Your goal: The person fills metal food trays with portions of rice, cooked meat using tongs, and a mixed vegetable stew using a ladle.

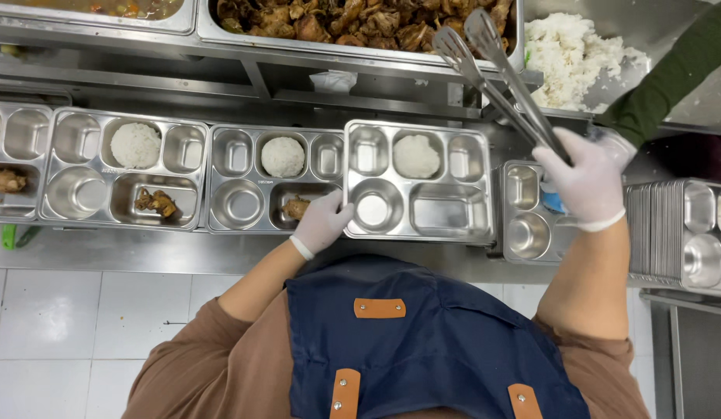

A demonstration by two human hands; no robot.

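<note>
Compartmented stainless-steel meal tray (418,182), directly ahead of the person, holding only a round mound of white rice (416,155) in its upper middle well; its large lower-right well holds no food. The gloved left hand (321,223) grips this tray's lower-left corner, fingers curled over the rim. The gloved right hand (589,180), up and to the right, is closed around the handles of long metal tongs (492,66), whose open tips hang empty just over the pan of brown braised meat (352,19) beyond the trays. Left of the left hand, two filled steel trays (197,167) each carry rice plus a piece of meat, so these appear served; the gripped tray lacks meat. Beneath the right hand, a further steel tray (523,213) shows no food. Right of that hand stands a stack of unused trays (678,229); beyond it, a pan of loose white rice (570,50) and another person's green sleeve (674,77).
</note>
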